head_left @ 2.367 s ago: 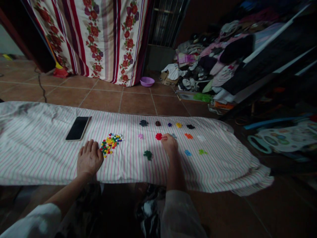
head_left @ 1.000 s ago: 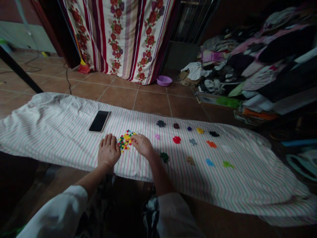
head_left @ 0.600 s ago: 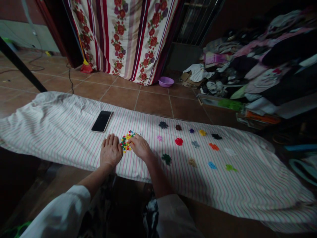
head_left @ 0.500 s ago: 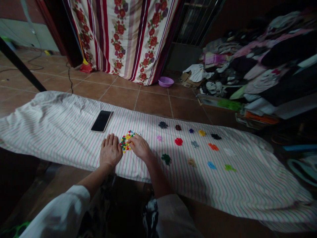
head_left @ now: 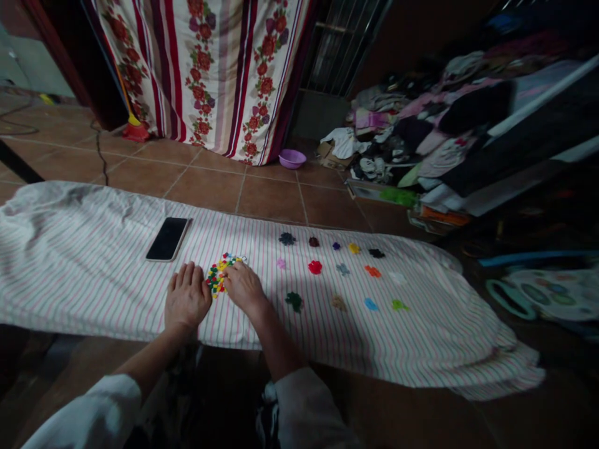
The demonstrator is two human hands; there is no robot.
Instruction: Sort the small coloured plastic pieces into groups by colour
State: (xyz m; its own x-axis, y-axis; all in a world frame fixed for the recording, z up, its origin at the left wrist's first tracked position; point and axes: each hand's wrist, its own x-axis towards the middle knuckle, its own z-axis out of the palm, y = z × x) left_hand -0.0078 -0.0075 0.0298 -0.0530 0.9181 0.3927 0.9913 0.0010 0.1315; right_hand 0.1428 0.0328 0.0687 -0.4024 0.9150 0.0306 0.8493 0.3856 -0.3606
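My left hand [head_left: 188,298] lies flat on the striped cloth, palm down, at the left edge of a pile of small mixed pieces [head_left: 216,279] in yellow, green, red and white. Over the right side of that pile, my right hand [head_left: 245,288] is bent down with thumb and fingertips drawn together among the pieces; whatever is between them is too small to make out. Sorted by colour, little heaps spread to the right, among them a dark green heap [head_left: 294,302], a red heap [head_left: 315,267], a pink heap [head_left: 281,264] and a dark grey heap [head_left: 287,239].
A phone [head_left: 168,239] rests on the striped cloth [head_left: 107,262] beyond my left hand. On the tiled floor behind stand a purple basin [head_left: 292,159] and a red broom [head_left: 135,130] by a flowered curtain [head_left: 224,75]. Clothes [head_left: 435,118] are heaped at the right.
The view has swung to the right, so everything sits further left in the picture. My left hand stays flat beside the pile; my right hand still works with its fingertips in the pile.
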